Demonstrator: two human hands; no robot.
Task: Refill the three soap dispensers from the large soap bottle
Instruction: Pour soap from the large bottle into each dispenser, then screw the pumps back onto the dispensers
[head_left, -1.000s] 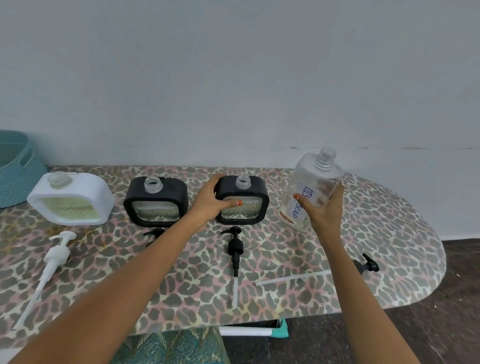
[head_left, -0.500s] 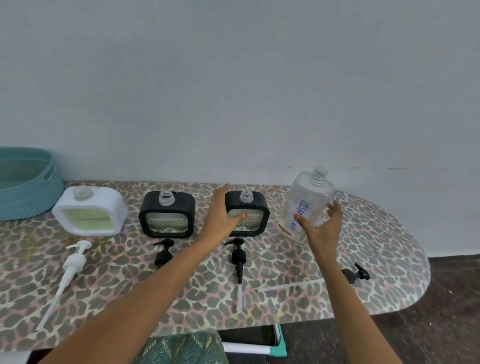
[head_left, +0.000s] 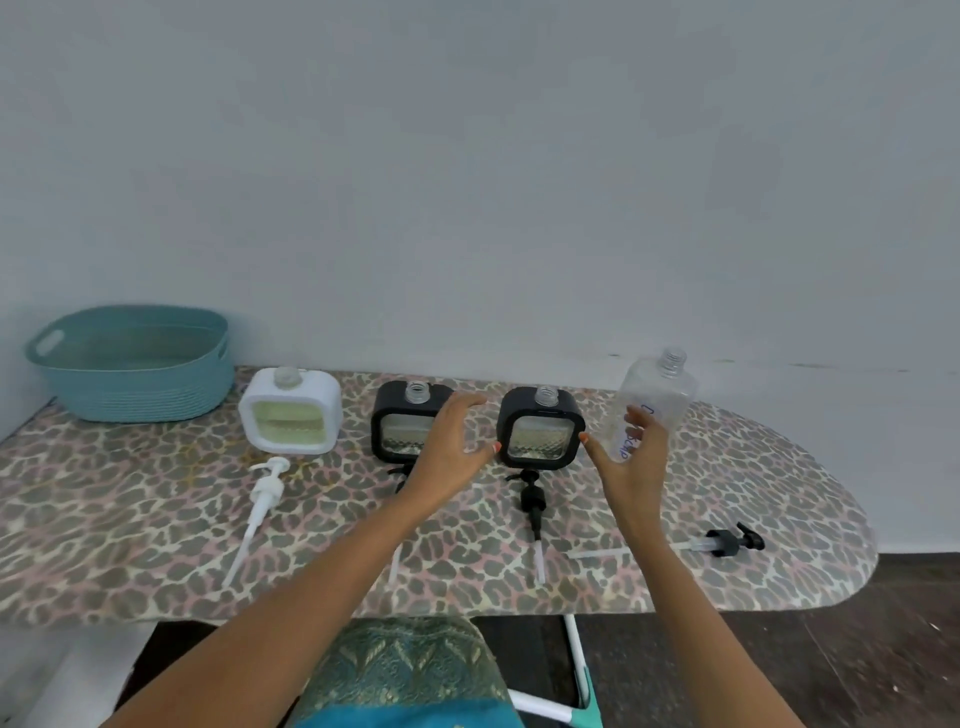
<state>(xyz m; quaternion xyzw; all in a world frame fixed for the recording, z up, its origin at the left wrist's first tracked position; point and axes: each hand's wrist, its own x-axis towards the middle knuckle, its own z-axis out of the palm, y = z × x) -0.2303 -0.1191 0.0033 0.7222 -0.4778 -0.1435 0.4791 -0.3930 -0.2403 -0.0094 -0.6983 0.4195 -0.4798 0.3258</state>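
Bottle (head_left: 662, 395) and dispenser (head_left: 540, 439) now released.

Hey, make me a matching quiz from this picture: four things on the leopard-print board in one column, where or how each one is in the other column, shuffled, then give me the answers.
Things
1. teal basket
2. white dispenser
3. large clear bottle
4. white pump

Descriptions
a. lies flat in front of the white dispenser
b. sits at the far left end of the board
c. stands at the right end of the row, neck open
d. has a pale yellow-green window

Pairs: 1-b, 2-d, 3-c, 4-a
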